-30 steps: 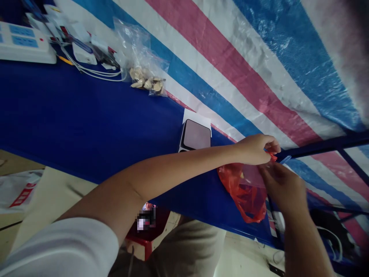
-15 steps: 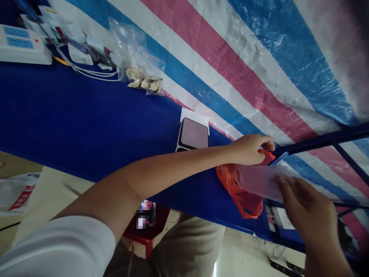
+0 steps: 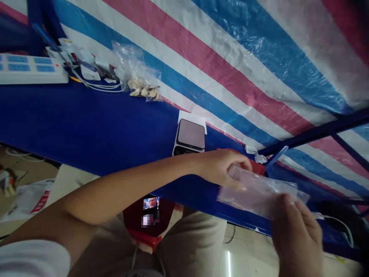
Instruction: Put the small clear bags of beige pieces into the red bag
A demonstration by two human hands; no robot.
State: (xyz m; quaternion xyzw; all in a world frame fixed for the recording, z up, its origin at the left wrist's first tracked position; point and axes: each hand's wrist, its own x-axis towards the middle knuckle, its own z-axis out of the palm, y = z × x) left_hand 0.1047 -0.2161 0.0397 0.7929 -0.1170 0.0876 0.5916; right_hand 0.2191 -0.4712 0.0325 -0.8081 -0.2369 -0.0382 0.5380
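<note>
A flat clear plastic bag (image 3: 259,194) is stretched between my two hands above the table's right part. My right hand (image 3: 301,227) pinches its near right end between thumb and fingers. At the opposite end, my left hand (image 3: 223,167) has curled fingers closed on the bag's edge. Behind the left hand lies a red plastic bag (image 3: 258,168), mostly covered by the hand and the clear bag. A small digital scale (image 3: 191,134) with a grey top plate sits beyond my left forearm, its display partly hidden by the arm.
Clear bags with pale dried slices (image 3: 144,90) rest against the striped sheet (image 3: 201,50). A power strip (image 3: 31,69) and cables (image 3: 100,86) occupy the far left of the blue table (image 3: 86,127). A lit phone (image 3: 150,211) rests on a red surface below the table edge.
My left hand has come away from the red bag, moving left and down onto the clear bag. The right hand has lowered slightly. The camera view has shifted, showing more of the power strip.
</note>
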